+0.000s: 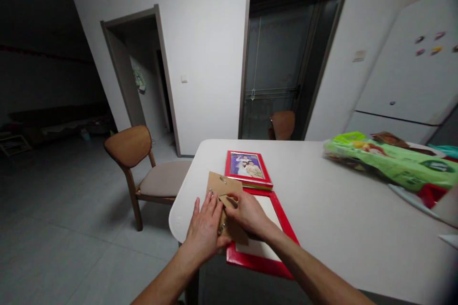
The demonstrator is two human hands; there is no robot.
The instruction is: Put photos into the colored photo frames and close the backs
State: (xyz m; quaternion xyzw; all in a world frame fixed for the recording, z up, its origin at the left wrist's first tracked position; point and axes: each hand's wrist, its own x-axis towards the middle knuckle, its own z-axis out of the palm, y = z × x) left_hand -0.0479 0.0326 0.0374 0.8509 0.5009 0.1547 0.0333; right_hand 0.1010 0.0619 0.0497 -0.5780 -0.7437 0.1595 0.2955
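Note:
A brown picture frame backing board with small metal fittings lies tilted over a red frame near the table's front left corner. My left hand holds the board at its left side, with its fingers stretched over the surface and its thumb near the lower edge. On the board's stand flap, my right hand closes in a pinch; its fingertips are partly hidden. Just beyond, a second red picture frame lies face up with a photo of people in it.
The white table bears a green plastic package and a red item on the right. A wooden chair with a grey seat stands at the left, and another chair is behind the table. A white fridge stands at the right.

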